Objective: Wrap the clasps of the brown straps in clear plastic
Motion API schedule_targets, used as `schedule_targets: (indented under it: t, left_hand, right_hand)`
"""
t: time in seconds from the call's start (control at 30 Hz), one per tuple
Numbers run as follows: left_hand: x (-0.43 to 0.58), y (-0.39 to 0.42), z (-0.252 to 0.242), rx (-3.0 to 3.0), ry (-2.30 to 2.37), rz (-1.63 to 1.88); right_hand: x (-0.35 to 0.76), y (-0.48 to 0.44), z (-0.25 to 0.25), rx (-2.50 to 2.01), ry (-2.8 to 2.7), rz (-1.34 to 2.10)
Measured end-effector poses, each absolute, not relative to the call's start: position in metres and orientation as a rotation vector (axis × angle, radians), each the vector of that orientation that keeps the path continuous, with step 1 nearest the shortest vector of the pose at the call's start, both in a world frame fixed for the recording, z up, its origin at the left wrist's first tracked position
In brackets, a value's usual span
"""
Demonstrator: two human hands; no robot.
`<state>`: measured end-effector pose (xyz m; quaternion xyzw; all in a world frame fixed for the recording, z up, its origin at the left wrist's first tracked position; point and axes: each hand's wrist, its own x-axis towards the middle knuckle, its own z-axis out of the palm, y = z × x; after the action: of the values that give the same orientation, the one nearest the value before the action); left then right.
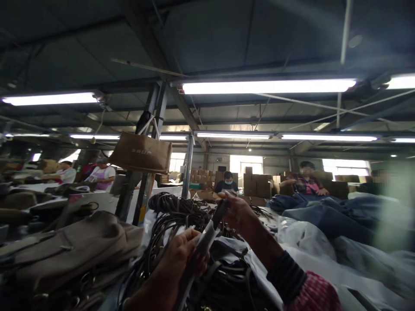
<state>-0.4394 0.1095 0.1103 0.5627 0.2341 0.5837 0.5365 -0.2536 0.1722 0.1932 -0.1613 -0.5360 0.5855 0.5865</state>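
My left hand is closed around a dark strap that slants up across the middle of the view. Higher up, my right hand grips the strap near its upper end. A pale, shiny wrapping covers part of the strap between the two hands. Beneath and behind them lies a big tangle of thin dark straps with metal fittings. More dark straps are heaped below my hands on white sheeting.
Grey-brown bags are piled at the left. Clear plastic and dark blue fabric lie at the right. A brown bag hangs from a metal post. Several people work farther back, with cardboard boxes behind.
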Motion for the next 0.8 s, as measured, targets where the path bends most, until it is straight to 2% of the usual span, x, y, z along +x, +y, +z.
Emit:
schedule_targets:
  t: [0.17,0.3,0.5,0.8]
  left_hand:
    - [-0.441,0.113,0.111,1.311,0.645,1.294]
    - [-0.428,0.114,0.137,1.334,0.607,1.310]
    - [-0.404,0.114,0.171,1.333,0.363,1.402]
    - [-0.395,0.103,0.157,1.323,0.506,1.434]
  right_hand:
    - [-0.228,0.181,0.228,-0.280,-1.322,1.182]
    - [-0.229,0.162,0.245,-0.276,-1.501,1.142]
    - [-0.239,0.144,0.243,-0.296,-1.682,1.077]
    - [-0.225,0.149,0.227,-0.365,-1.598,1.040]
